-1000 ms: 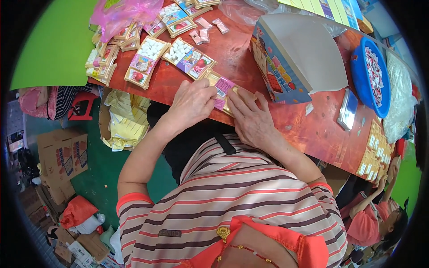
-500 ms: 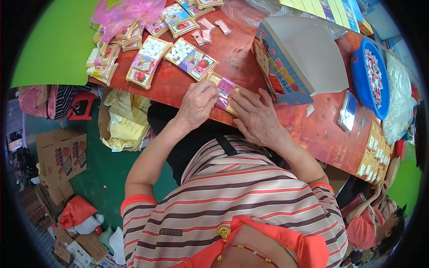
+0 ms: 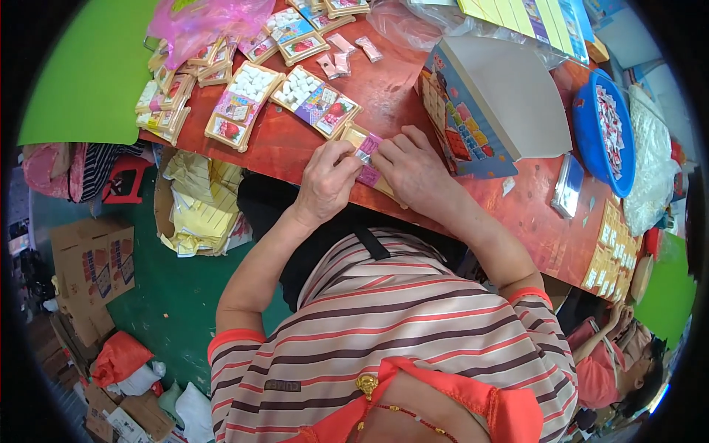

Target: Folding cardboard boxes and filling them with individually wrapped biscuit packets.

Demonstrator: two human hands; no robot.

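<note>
Just above the middle of the frame, both hands meet on a small pink packet (image 3: 367, 159) lying on a cream card at the red table's (image 3: 384, 96) near edge. The left hand (image 3: 329, 181) pinches its lower end, and the right hand (image 3: 413, 166) presses fingertips on it (thumb hidden). Compared with a second ago, the hands have closed tighter together and the packet shows less; the filled cards (image 3: 314, 100) at upper left are unmoved.

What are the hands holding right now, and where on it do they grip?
Both hands pinch a small pink packet over a tan card on the red table: left hand at its left edge, right hand at its right edge.
</note>
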